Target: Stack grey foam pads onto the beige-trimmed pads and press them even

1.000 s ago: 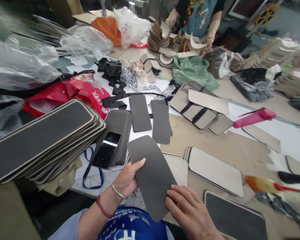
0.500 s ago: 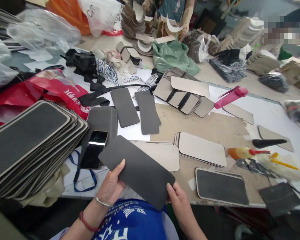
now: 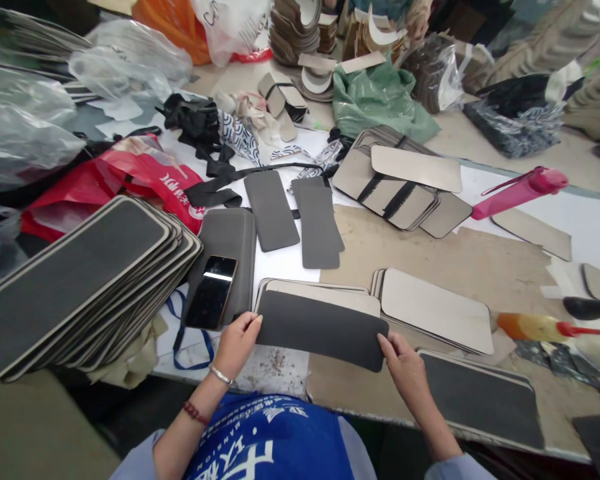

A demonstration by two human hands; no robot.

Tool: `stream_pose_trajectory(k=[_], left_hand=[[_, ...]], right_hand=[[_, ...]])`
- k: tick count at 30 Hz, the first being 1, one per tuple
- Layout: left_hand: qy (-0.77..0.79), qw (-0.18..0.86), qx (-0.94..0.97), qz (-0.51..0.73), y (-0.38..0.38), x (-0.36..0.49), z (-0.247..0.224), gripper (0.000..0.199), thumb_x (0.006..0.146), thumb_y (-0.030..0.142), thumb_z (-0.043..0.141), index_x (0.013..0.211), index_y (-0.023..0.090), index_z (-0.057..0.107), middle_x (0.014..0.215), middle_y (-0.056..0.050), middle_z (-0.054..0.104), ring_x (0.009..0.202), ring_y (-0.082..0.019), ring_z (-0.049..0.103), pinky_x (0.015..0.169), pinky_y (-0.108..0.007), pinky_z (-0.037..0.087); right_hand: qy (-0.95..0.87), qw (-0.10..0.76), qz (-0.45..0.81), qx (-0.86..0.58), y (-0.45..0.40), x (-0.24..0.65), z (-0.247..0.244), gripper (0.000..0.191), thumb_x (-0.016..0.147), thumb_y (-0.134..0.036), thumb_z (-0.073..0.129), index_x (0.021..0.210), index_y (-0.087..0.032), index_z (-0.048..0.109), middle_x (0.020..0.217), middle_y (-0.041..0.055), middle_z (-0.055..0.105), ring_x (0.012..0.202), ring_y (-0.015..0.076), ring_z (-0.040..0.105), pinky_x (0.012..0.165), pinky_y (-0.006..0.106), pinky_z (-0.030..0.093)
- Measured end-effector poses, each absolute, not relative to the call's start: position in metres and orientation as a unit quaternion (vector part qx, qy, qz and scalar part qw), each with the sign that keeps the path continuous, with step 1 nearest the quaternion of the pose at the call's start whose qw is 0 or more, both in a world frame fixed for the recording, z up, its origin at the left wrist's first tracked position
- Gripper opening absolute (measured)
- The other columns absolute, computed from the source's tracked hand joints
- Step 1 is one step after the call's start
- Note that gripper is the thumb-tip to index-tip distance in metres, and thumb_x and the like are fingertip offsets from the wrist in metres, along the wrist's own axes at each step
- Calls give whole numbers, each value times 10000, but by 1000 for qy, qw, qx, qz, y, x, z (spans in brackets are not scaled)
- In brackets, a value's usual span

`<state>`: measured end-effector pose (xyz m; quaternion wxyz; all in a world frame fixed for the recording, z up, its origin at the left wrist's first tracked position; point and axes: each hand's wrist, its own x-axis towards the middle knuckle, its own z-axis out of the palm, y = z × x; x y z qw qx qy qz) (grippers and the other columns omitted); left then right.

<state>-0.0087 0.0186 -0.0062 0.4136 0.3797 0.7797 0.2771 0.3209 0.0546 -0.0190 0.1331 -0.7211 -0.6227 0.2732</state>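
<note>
A dark grey rectangular sheet with rounded corners [image 3: 320,328] is stretched between my hands. My left hand [image 3: 240,343] pinches its left end, and my right hand [image 3: 400,353] grips the right end. The sheet overlaps the front of a pale beige board [image 3: 325,295] of similar shape on the table; whether the two touch I cannot tell. Right of it lies a small stack of beige boards [image 3: 437,310]. Nearer me, a beige-edged board with a dark face [image 3: 483,400] rests behind my right wrist.
A tall stack of dark-faced boards [image 3: 75,267] leans at left. Beside it a phone [image 3: 213,293] lies on a grey case [image 3: 245,233]. Loose grey sheets [image 3: 271,210], strapped beige boards [image 3: 400,193], a pink bottle [image 3: 523,192] and a glue bottle [image 3: 527,327] are farther out. Another person's hand [image 3: 419,19] shows at the back.
The grey sheet has turned from a steep slant to nearly level and moved over the beige board. My left hand has shifted to its left end. The view has swung left.
</note>
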Motion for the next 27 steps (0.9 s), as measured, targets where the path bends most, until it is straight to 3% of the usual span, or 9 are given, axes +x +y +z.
stream_pose_trajectory(k=[7, 27], left_hand=[[824, 355, 411, 161, 47, -5, -16, 249, 750, 369, 456, 587, 202, 544, 520, 19, 524, 574, -150, 521, 583, -249, 353], [835, 317, 440, 95, 49, -3, -23, 233, 771, 375, 490, 633, 210, 579, 600, -11, 598, 611, -181, 562, 597, -260, 373]], right_hand=[[-698, 85, 159, -693, 84, 318, -36, 468, 859, -618, 229, 634, -241, 391, 641, 25, 516, 578, 177, 482, 556, 296, 344], [-632, 107, 205, -740, 90, 320, -63, 601, 833, -715, 177, 624, -230, 465, 657, 60, 588, 616, 188, 518, 600, 298, 354]])
